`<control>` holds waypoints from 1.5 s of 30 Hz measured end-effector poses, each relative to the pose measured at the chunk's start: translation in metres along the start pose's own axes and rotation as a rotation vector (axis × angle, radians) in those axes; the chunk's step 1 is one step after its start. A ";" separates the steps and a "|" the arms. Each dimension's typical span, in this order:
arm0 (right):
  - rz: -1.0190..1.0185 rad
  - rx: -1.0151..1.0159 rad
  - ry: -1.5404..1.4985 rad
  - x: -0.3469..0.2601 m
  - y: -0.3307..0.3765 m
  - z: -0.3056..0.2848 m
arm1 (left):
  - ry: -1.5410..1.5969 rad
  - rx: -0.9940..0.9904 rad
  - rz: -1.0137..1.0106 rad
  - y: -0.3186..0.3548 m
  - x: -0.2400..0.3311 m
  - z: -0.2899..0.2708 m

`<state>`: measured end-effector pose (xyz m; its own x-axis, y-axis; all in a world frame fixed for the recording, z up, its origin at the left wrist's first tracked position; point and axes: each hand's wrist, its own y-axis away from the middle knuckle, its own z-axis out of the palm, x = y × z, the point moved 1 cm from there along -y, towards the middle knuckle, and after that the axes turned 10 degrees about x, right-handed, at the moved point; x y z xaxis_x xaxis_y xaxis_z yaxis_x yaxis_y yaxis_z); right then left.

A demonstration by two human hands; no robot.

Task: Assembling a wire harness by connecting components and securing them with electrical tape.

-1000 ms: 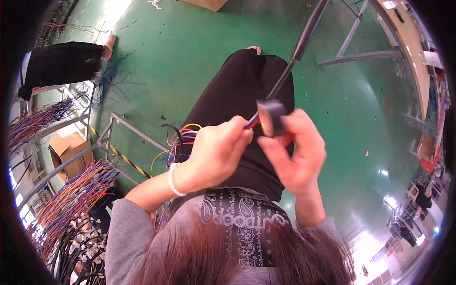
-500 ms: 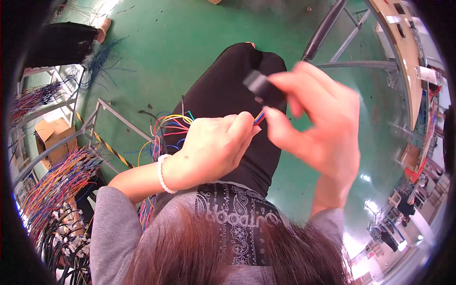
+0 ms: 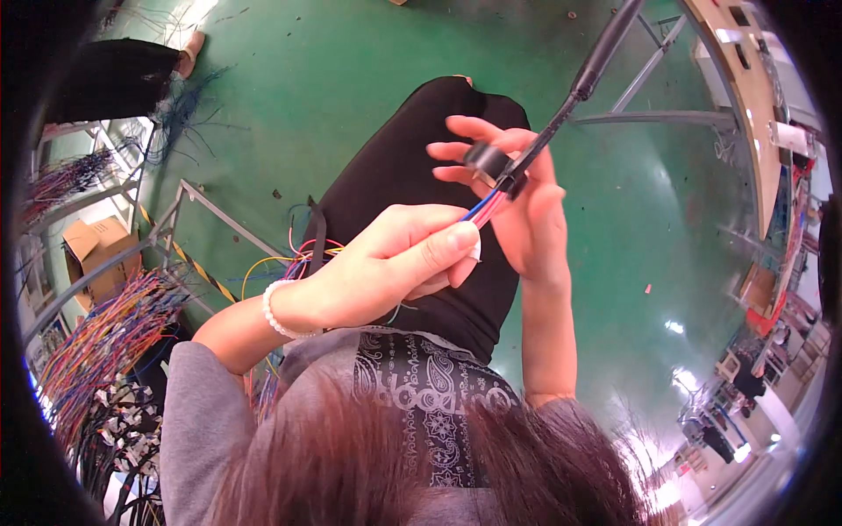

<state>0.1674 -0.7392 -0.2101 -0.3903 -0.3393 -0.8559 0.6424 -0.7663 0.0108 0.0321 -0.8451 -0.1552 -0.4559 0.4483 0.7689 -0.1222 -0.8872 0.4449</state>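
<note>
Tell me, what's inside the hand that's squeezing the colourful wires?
The left hand pinches a bundle of coloured wires that pokes out past its fingertips. How the wires run inside the fist is covered by the fingers. The right hand holds a black tape roll beside them.

Bright, even overhead light; white glare on the glossy green floor point(image 3: 351, 105). Fisheye bends the edges, corners black, rim slightly blurred.
</note>
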 end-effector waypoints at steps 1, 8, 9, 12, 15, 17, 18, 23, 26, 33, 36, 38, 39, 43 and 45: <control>0.057 0.000 -0.041 0.005 -0.003 -0.001 | 0.040 0.014 -0.018 0.000 0.001 0.000; -0.317 0.206 0.717 -0.014 0.036 0.006 | -0.210 0.149 0.120 -0.003 -0.002 -0.004; -0.346 0.173 0.820 -0.027 0.044 0.010 | -0.655 0.265 0.385 -0.006 -0.004 -0.004; -0.392 -0.004 1.035 -0.076 0.035 0.043 | -1.252 0.382 0.773 -0.003 -0.012 0.005; -0.329 0.006 1.202 -0.076 0.023 0.046 | -1.281 0.426 0.878 -0.002 -0.014 0.006; -0.359 0.051 1.042 -0.071 0.024 0.042 | -1.293 0.426 0.793 -0.004 -0.018 0.005; -0.361 0.059 1.034 -0.069 0.022 0.038 | -1.303 0.420 0.791 -0.007 -0.017 0.003; 0.130 0.293 0.224 -0.031 -0.001 0.001 | -1.257 0.259 0.801 -0.013 -0.016 0.010; 0.391 0.394 -0.163 0.007 -0.008 0.013 | -1.122 0.300 0.667 -0.016 -0.020 0.006; 0.148 0.189 -0.234 0.036 0.024 0.016 | -0.765 0.198 0.365 -0.007 0.003 -0.003; -0.081 0.276 0.228 0.004 0.052 -0.001 | -1.043 0.286 0.526 -0.010 -0.007 -0.006; -0.197 0.107 0.681 -0.060 0.047 0.019 | -1.194 0.311 0.649 -0.006 -0.013 0.000; -0.252 0.095 0.814 -0.069 0.039 0.026 | -1.248 0.342 0.713 -0.005 -0.014 0.002; 0.137 0.272 0.401 -0.040 0.012 0.011 | -1.039 0.340 0.583 -0.003 -0.015 0.008; 0.390 0.294 0.033 -0.017 0.005 0.020 | -0.469 0.246 0.215 0.001 -0.022 0.008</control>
<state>0.1645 -0.7483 -0.1855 -0.1330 -0.6178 -0.7750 0.5214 -0.7086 0.4754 0.0485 -0.8551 -0.1676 -0.0007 0.3112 0.9503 0.1648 -0.9373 0.3070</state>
